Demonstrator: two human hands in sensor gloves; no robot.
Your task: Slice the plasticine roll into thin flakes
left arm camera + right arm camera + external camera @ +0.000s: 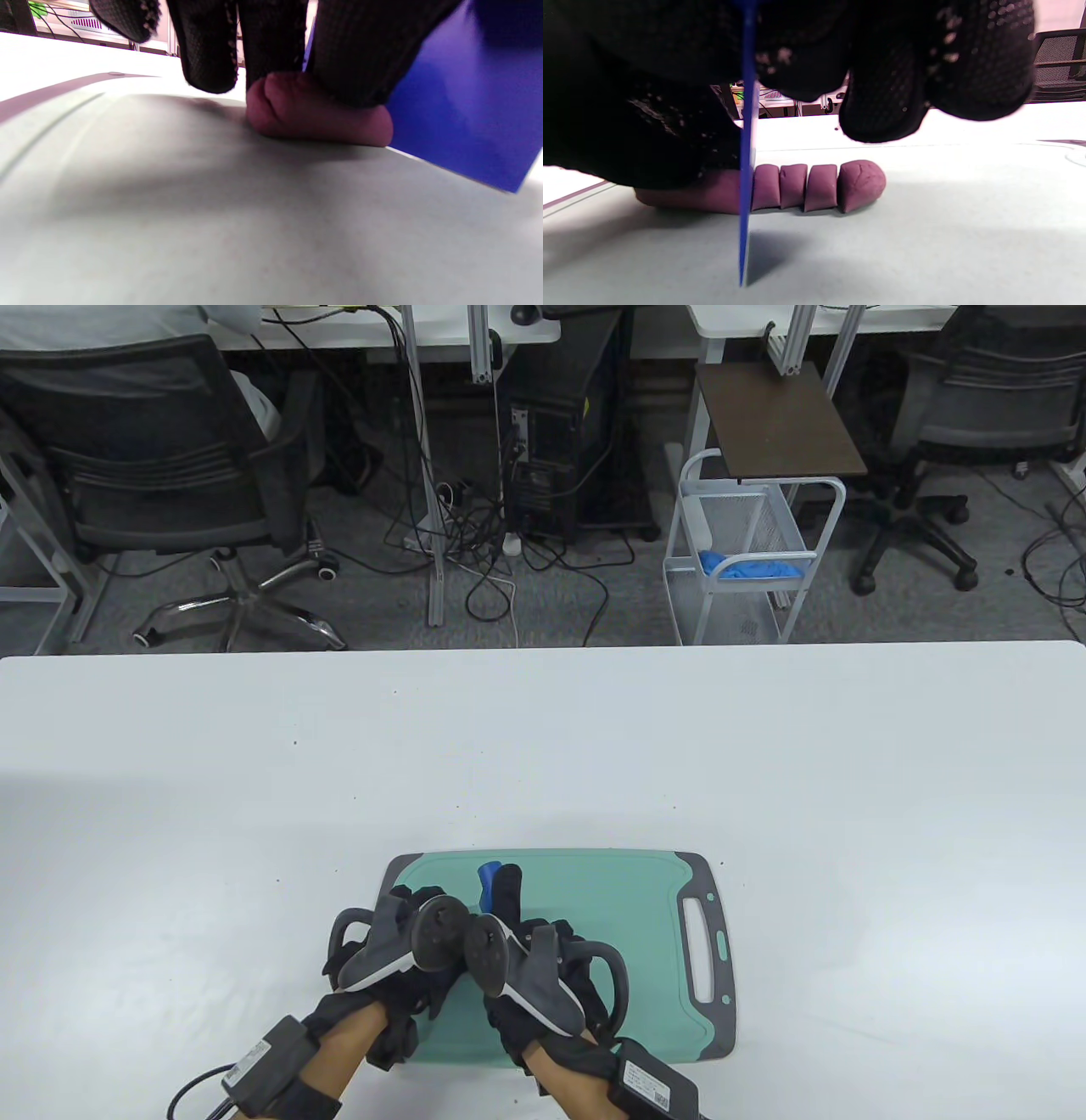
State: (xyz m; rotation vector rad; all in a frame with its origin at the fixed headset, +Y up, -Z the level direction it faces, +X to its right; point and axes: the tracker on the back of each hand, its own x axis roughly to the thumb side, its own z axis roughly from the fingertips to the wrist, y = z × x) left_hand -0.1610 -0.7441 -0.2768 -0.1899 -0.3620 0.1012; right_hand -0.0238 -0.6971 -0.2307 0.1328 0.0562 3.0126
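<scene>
Wrists first, since they sit nearest to us at the table's edge: our right hand (pixel 543 976) is gripping a thin blue plastic cutter (pixel 747 140), standing on edge with its blade crosswise to the purple plasticine roll (pixel 712 197), and our left hand (pixel 399 959) has its fingers (pixel 356 51) pressing down on the uncut end to pin it. Everything sits on the teal cutting board (pixel 628 916), roll lying left-to-right in front of us. So the whole thing hinges on this: the roll's long axis runs sideways, the blade meets it square, and four cut chunks (pixel 818 186) sit just beside the blade on its right, touching each other in a row. We reckon the next cut has to step left, toward the left fingers, which are pretty near the blade. Honestly those pieces look chunky, not thin flakes, so smaller steps probably. Beyond the board it's just white table (pixel 543 746).
</scene>
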